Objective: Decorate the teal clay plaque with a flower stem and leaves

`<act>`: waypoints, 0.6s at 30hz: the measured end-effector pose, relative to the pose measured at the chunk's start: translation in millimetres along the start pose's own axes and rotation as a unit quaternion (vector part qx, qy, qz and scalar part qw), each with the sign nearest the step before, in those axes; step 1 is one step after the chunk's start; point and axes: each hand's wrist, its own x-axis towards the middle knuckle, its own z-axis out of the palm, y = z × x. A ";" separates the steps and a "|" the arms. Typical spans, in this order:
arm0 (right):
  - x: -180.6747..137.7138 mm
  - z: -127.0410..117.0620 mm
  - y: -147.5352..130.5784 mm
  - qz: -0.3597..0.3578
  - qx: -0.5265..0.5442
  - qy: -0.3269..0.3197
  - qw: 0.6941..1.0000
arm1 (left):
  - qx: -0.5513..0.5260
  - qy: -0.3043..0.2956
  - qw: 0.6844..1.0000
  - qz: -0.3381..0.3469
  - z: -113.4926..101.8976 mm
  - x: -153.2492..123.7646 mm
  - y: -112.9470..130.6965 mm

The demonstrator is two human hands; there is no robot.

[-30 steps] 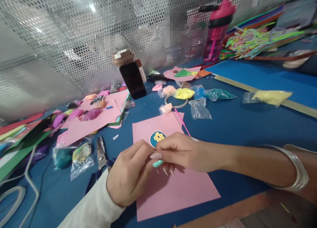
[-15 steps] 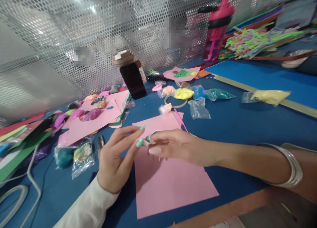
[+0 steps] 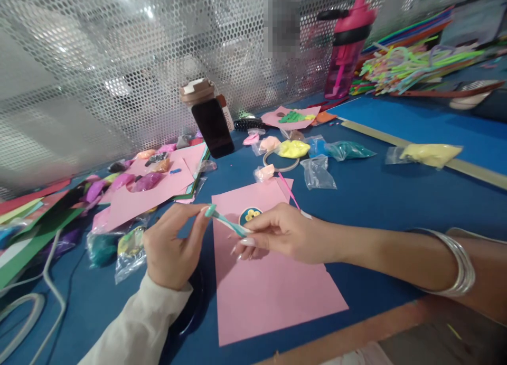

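Over the blue counter, a teal-and-white strip is pinched by left hand and right hand, seemingly for stretching; gentle tension is needed next.

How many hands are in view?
2: left hand at one end of the teal strip; right hand at its other end, above the pink sheet. Behind the mesh, some may be hidden.
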 end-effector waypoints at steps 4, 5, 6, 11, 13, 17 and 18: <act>-0.6 0.2 0.9 -0.027 0.006 -0.020 0.999 | -0.069 -0.073 0.995 0.019 2.7 0.5 0.8; -0.7 0.3 0.7 -0.036 -0.001 -0.025 0.999 | -0.085 -0.106 0.990 0.043 3.9 0.1 4.0; -0.8 0.6 0.3 -0.046 -0.015 -0.025 0.999 | -0.101 -0.130 0.984 0.067 5.1 -0.5 7.7; 0.9 3.2 0.2 -0.055 -0.095 0.037 0.993 | -0.143 -0.146 0.977 0.066 6.8 -2.5 18.2; 2.0 3.6 0.8 -0.042 -0.067 0.046 0.996 | -0.119 -0.128 0.984 0.021 5.5 -2.6 15.1; 2.5 3.1 1.9 -0.017 -0.004 0.041 0.999 | -0.073 -0.033 0.995 -0.054 3.6 -2.4 3.8; 2.2 3.1 2.2 -0.014 0.006 0.034 0.999 | -0.084 -0.020 0.995 -0.056 3.7 -2.1 2.0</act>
